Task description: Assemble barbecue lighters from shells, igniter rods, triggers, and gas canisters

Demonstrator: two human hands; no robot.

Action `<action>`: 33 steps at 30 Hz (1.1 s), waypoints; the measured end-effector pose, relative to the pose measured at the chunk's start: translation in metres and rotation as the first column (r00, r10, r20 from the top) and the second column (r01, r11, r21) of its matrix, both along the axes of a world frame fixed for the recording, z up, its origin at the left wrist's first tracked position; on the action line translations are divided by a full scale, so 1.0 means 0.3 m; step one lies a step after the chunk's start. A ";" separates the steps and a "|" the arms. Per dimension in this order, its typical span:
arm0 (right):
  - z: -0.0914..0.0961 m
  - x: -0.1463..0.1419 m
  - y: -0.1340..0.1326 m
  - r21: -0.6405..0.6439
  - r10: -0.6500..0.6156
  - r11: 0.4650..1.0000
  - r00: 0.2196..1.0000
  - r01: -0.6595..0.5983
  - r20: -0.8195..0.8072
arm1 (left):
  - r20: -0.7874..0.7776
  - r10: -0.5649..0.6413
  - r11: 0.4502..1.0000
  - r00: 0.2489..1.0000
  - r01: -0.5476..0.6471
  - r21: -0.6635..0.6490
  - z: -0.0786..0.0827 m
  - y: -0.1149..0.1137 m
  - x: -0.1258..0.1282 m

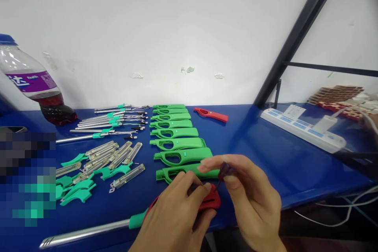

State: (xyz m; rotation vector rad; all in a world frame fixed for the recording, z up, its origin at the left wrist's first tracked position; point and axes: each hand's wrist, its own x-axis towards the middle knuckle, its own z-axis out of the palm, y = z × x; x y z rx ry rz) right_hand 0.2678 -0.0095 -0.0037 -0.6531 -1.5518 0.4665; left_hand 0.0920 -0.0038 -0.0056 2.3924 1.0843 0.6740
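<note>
My left hand (177, 208) is closed around a red gas lighter (214, 201) with a teal collar and a long metal tube pointing to the lower left. The hand covers most of its red body. Between the thumb and fingers of my right hand (254, 201) is a small dark-purple-handled screwdriver (227, 170). Its thin shaft slants down to the red handle end; whether the tip touches cannot be made out. Just beyond my hands lies a green lighter shell (165, 174), nearest in a column of several green shells (189, 154).
Clear fuel tanks (130, 175), teal triggers (78, 195) and metal tubes with wires (97, 126) lie on the left. A red shell (211, 115) rests near the wall. A drink bottle (35, 82) stands far left, a power strip (304, 130) sits right, beside a black frame (295, 39).
</note>
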 end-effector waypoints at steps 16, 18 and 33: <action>-0.013 -0.006 0.009 0.049 -0.136 0.989 0.989 0.139 -0.065 | 0.031 0.007 0.997 1.000 -0.005 -0.072 0.032 -0.010 -0.004; -0.016 -0.006 0.009 0.019 -0.158 0.987 0.986 0.159 -0.050 | 0.010 0.007 0.997 1.000 -0.007 -0.075 0.030 -0.009 -0.003; 0.000 -0.024 0.011 0.145 -0.243 0.954 0.959 0.263 -0.143 | 0.002 0.026 0.997 1.000 -0.026 -0.079 0.036 -0.017 -0.002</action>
